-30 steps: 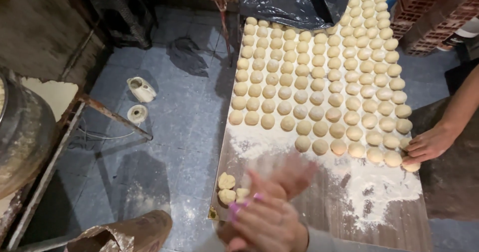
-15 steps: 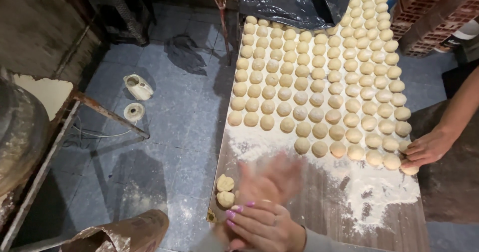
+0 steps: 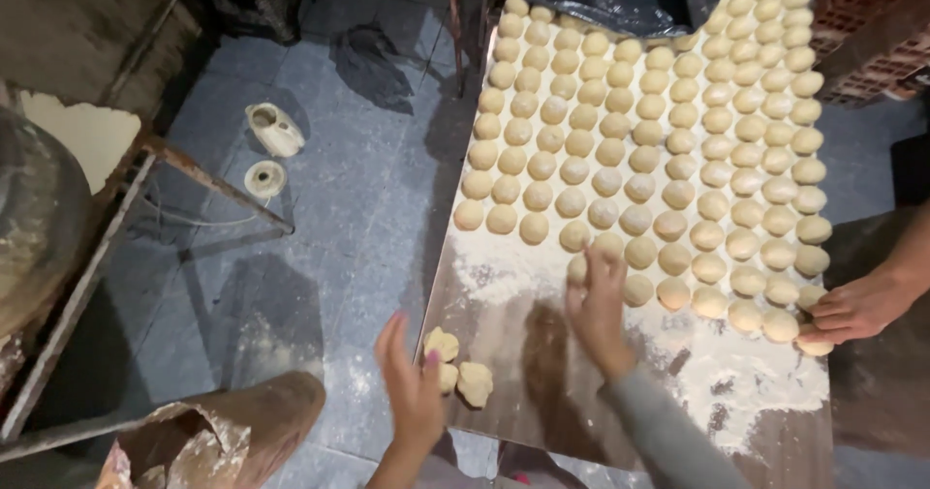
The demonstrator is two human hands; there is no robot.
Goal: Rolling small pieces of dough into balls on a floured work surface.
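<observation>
On the floured board point(image 3: 504, 353), your right hand point(image 3: 596, 305) reaches forward, fingers together and curved over a dough ball point(image 3: 578, 269) at the near edge of the rows of dough balls point(image 3: 659, 140). Your left hand point(image 3: 412, 382) hovers open, fingers spread, holding nothing, beside three rough dough pieces point(image 3: 460, 368) at the board's near left corner. Another person's hand point(image 3: 857, 307) rests at the board's right edge.

Long wooden board point(image 3: 504, 392), dusted with white flour point(image 3: 717, 373) across its near half. Far half carries close rows of round dough balls point(image 3: 620, 150), reaching the far edge. Near left corner: three rough dough pieces point(image 3: 455, 368) lying together, set apart from the rows.
</observation>
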